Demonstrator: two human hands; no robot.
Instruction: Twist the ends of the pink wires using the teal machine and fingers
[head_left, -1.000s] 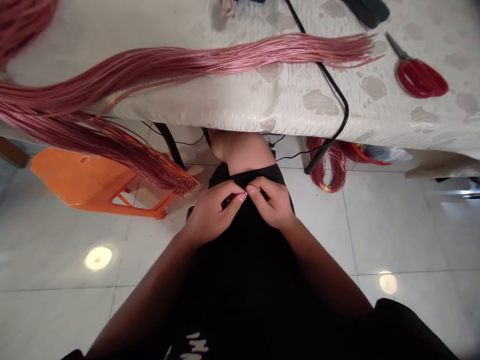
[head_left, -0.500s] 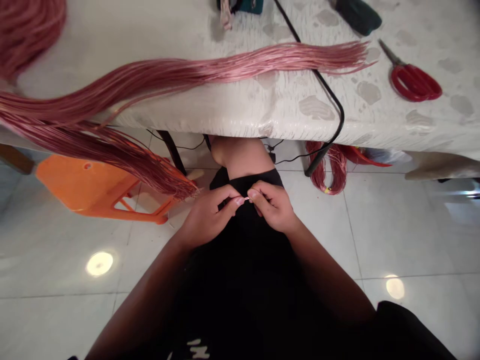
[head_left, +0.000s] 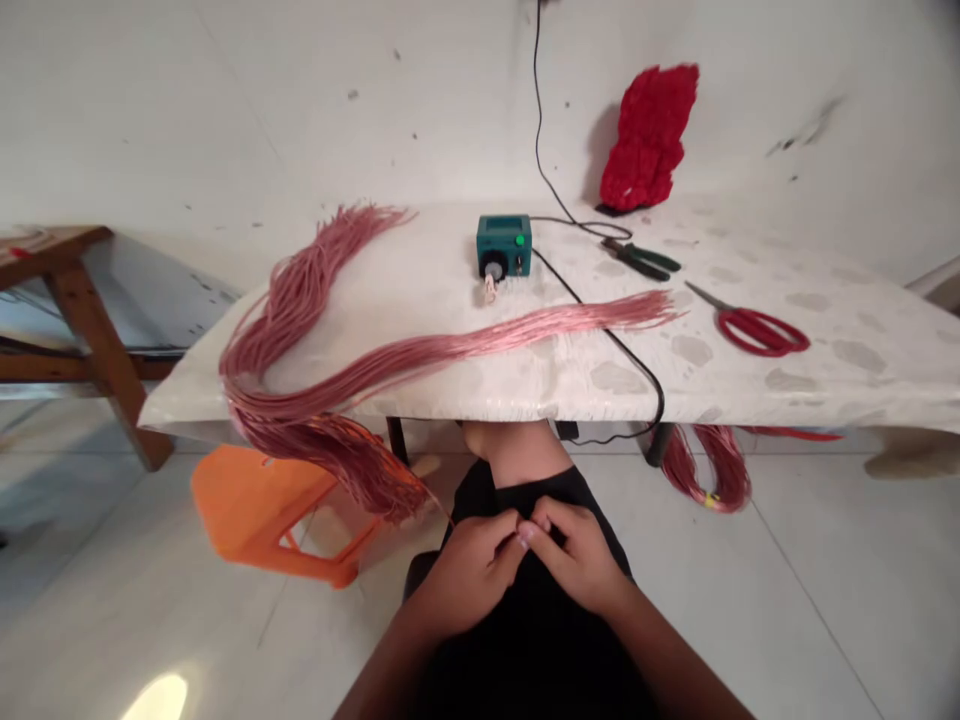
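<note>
ok we're on the person's hands here, left hand [head_left: 469,580] and right hand [head_left: 577,560] working close together over a black lap [head_left: 540,600], just below the knee [head_left: 510,450]. both grips are going narrow, fingertips pressing in at the middle, and whether they're holding a wire i can't tell, too fine to see. the bundle of pink wire [head_left: 480,350] is lying across the surface [head_left: 817,370], one loose end fanning out right, the other looping back and spilling over the front edge toward the left hand, w/ one thin strand reaching down near the fingers. looks v light and slippery, springy too, prob tangles easily, so best taken a few strands at a time near the ends, or gathered mid-bundle. behind it a green box [head_left: 504,245] is sitting w/ a round knob and a lit green light, no readable writing on it. green-handled pliers [head_left: 641,258] and red scissors [head_left: 757,333] are lying to the right, a black cable [head_left: 622,350] is crossing the surface, and an orange stool [head_left: 262,510] is standing on the floor at left.
</note>
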